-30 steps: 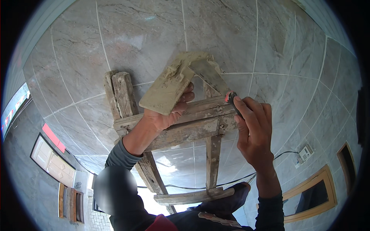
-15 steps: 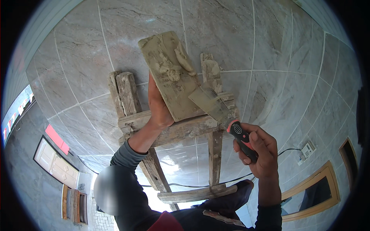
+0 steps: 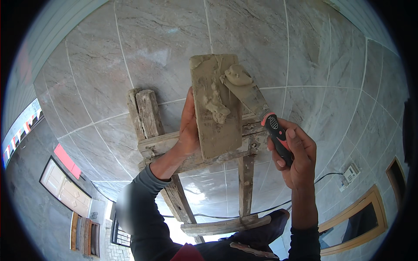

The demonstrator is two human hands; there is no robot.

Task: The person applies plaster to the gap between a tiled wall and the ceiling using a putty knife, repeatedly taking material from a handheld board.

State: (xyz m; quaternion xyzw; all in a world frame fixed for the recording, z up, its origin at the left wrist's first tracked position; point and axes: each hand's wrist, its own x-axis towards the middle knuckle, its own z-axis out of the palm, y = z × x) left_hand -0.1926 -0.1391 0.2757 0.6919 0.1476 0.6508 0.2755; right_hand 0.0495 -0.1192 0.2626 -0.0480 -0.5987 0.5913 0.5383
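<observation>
My left hand [image 3: 189, 126] grips a rectangular board [image 3: 222, 141] from beneath and along its left edge, its fingers mostly hidden behind it. Wet grey-brown mortar [image 3: 216, 106] is smeared over the board, with a thick lump in the middle. In my right hand [image 3: 298, 152] is a putty knife [image 3: 257, 102] with a black and red handle, the fingers wrapped round it. A heap of mortar [image 3: 238, 75] sits on the blade's end, which overlaps the board's upper right edge.
A rough wooden ladder or stand [image 3: 150, 115] rises below the board, leaning toward the grey tiled wall [image 3: 165, 35]. A black cable [image 3: 204, 215] runs low across to a wall box [image 3: 349, 175]. A wood-framed window [image 3: 357, 222] is at lower right.
The board has turned more upright and shifted right and down. The putty knife has risen along it, and its blade, nearly bare before, now carries a heap of mortar.
</observation>
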